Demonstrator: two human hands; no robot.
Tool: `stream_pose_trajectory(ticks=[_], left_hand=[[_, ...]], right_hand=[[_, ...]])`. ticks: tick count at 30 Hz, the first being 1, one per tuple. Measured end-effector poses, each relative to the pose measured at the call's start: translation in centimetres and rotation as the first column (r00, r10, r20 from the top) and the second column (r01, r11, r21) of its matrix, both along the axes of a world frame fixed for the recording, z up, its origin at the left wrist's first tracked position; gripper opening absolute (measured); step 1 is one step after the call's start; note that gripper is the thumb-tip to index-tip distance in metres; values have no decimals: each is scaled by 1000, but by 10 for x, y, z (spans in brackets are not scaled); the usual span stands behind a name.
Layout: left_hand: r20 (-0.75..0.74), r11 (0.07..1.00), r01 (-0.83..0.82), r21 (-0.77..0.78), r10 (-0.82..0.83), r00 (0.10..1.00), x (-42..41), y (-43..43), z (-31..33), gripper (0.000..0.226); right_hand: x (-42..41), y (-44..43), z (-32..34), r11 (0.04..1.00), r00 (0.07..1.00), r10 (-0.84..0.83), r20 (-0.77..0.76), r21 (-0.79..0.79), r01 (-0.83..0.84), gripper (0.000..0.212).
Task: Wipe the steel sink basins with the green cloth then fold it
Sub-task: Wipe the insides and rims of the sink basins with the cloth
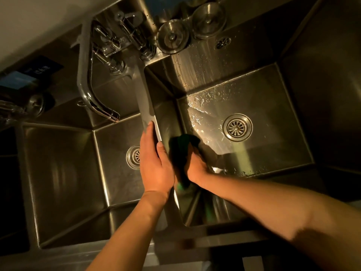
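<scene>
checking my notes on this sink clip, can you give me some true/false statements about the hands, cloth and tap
1. The right hand holds the green cloth inside the right basin. True.
2. The left hand reaches down to the floor of the left basin. False: it rests on the divider between the two basins.
3. The tap spout ends over the right basin. False: it ends over the left basin.
4. Water drops lie on the right basin's floor. True.
5. Two round steel lids sit on the ledge behind the right basin. True.
</scene>
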State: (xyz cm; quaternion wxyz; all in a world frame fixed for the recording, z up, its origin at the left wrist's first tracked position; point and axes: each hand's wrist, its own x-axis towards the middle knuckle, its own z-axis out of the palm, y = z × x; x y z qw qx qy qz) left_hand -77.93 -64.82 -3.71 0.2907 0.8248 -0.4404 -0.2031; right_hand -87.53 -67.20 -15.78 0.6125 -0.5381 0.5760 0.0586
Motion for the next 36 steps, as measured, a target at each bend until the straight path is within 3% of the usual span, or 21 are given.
stream_pose_trajectory(ticks=[6, 9, 13, 17, 21, 23, 26, 29, 36], left_hand=[[-4, 1000, 19, -19, -19, 1000, 1, 0, 1, 53], [19, 999, 22, -47, -21, 1000, 2, 0, 0, 52], [41, 998, 23, -53, -21, 999, 3, 2, -1, 51], [70, 999, -10, -35, 12, 997, -3, 6, 6, 52], [215, 972, 231, -36, -218, 952, -11, 16, 12, 55], [236, 942, 333, 31, -331, 914, -21, 31, 12, 53], [225, 926, 347, 150, -374, 900, -41, 77, 13, 53], [184, 934, 305, 185, -337, 923, -52, 114, 17, 54], [194, 910, 273, 312, -342, 919, -59, 112, 21, 52]], right_hand=[[-4, 9, 41, 995, 984, -97, 146, 12, 96, 71], [-18, 6, 51, 992, 971, -121, 207, 52, 113, 64], [-58, -7, 53, 987, 960, -21, 281, 156, -24, 57], [-99, -22, 68, 919, 904, 352, 245, 93, -383, 47], [-123, -36, 98, 769, 752, 616, 235, 31, -639, 27], [-130, -31, 102, 692, 676, 707, 209, -9, -722, 28], [-142, -14, 100, 641, 636, 748, 191, 41, -766, 26], [-149, -1, 98, 669, 670, 713, 207, 83, -738, 42], [-148, -1, 82, 561, 574, 789, 219, 126, -818, 62]])
